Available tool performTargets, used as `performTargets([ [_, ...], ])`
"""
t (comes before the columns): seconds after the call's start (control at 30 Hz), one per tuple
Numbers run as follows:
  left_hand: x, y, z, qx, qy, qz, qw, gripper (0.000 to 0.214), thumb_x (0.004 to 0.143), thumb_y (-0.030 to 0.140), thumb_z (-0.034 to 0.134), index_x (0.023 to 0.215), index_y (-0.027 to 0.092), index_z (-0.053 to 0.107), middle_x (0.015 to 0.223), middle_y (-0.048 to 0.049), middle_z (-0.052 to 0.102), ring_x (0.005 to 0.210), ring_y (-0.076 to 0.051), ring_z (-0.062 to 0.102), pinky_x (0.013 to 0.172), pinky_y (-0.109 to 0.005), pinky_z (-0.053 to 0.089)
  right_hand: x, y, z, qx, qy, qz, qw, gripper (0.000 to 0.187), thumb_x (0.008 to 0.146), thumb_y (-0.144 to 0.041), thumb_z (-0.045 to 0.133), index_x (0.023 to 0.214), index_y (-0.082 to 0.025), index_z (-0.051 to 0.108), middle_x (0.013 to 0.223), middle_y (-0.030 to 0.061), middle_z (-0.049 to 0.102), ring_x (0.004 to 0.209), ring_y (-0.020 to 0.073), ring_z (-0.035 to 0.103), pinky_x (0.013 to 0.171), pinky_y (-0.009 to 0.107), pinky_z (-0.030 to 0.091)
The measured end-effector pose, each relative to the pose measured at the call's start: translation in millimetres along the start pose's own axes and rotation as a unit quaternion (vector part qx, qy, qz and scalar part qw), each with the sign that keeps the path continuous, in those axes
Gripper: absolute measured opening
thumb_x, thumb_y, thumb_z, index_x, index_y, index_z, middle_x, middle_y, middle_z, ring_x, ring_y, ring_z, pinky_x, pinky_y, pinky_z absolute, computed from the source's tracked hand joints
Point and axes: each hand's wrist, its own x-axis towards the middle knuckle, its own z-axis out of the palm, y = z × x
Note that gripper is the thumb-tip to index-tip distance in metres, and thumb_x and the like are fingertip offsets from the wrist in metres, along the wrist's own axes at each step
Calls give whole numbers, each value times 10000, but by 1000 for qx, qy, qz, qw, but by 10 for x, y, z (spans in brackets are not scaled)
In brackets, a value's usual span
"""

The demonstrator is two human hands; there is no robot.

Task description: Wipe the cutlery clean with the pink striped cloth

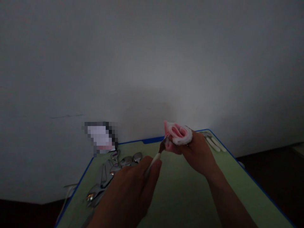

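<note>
My left hand (pixel 133 186) is closed around the white handle of a piece of cutlery (pixel 155 158), its metal end pointing up and away. That metal end meets a folded pink and white cloth (pixel 179 134), which partly covers it, so I cannot tell its kind. My right hand (pixel 198 152) grips the bunched cloth, with its fingers mostly hidden behind it. Both hands are raised above a green table (pixel 180 196) with a blue edge.
Several metal spoons and other cutlery (pixel 115 169) lie at the table's left. White-handled cutlery (pixel 213 144) rests at the far right corner. A blurred-out, light-faced object (pixel 99 136) stands at the far left corner. A plain wall (pixel 152 63) rises behind the table.
</note>
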Motion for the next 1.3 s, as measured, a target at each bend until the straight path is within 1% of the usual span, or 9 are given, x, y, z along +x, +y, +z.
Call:
performTargets([
  [0.1, 8, 0, 8, -2, -7, 0, 1000, 390, 915, 363, 235, 797, 204, 570, 613, -21, 609, 530, -150, 563, 602, -267, 448, 7, 19, -29, 9, -14, 13, 1000, 275, 757, -299, 602, 1004, -184, 640, 912, 29, 694, 821, 178, 635, 699, 256, 495],
  [0.3, -2, 2, 15, 0, -18, -3, 1000, 392, 909, 399, 259, 805, 211, 587, 640, -24, 621, 586, -168, 578, 606, -280, 431, 14, -25, -107, 60, -174, 50, 982, 282, 784, -351, 574, 1023, -214, 635, 966, 7, 681, 844, 162, 632, 709, 240, 491],
  [0.4, -15, -28, 37, 5, -40, -4, 999, 394, 909, 405, 270, 761, 214, 582, 617, -18, 605, 580, -168, 570, 598, -280, 418, 3, -63, -126, 77, -219, 60, 971, 319, 747, -328, 622, 1044, -208, 618, 1003, 15, 672, 868, 167, 626, 747, 250, 481],
  [0.5, -18, -63, 71, 8, -46, -1, 999, 386, 911, 397, 270, 772, 217, 581, 616, -15, 597, 580, -171, 568, 611, -290, 417, 0, -79, -113, 41, -211, 64, 975, 296, 737, -336, 630, 996, -194, 633, 993, 29, 679, 878, 181, 627, 770, 263, 471],
  [0.6, -10, -82, 88, 10, -25, 14, 1000, 365, 909, 385, 285, 800, 213, 587, 644, -18, 612, 591, -162, 576, 620, -277, 417, 2, -66, -79, 11, -182, 51, 982, 267, 743, -356, 617, 958, -199, 646, 987, 33, 685, 889, 188, 628, 776, 273, 472],
  [0.7, 8, -82, 82, 15, -10, 15, 1000, 354, 906, 384, 290, 823, 212, 589, 654, -20, 618, 596, -162, 581, 598, -268, 410, -4, -33, -54, 14, -154, 43, 987, 312, 715, -344, 644, 996, -208, 634, 993, 29, 685, 883, 179, 632, 752, 265, 483],
  [0.8, 27, -70, 62, 14, -20, -5, 1000, 370, 910, 393, 275, 821, 205, 581, 644, -24, 617, 589, -168, 584, 593, -276, 415, -14, -10, -54, 7, -136, 40, 990, 351, 689, -326, 667, 1017, -208, 628, 982, 31, 688, 849, 174, 638, 738, 267, 488],
  [1.1, 16, -64, 31, -1, 2, 3, 1000, 374, 906, 387, 279, 817, 200, 590, 644, -28, 629, 594, -168, 595, 609, -279, 435, -22, -44, -52, -3, -123, 26, 992, 380, 725, -289, 621, 1099, -224, 610, 998, 35, 682, 837, 170, 633, 748, 276, 484],
  [1.3, 54, -144, 40, -49, -9, 4, 999, 331, 910, 400, 319, 855, 208, 583, 666, -6, 622, 628, -157, 590, 586, -250, 425, -3, -6, -85, -17, -114, 25, 993, 325, 722, -298, 615, 1035, -216, 642, 866, 15, 698, 753, 161, 633, 652, 240, 488],
])
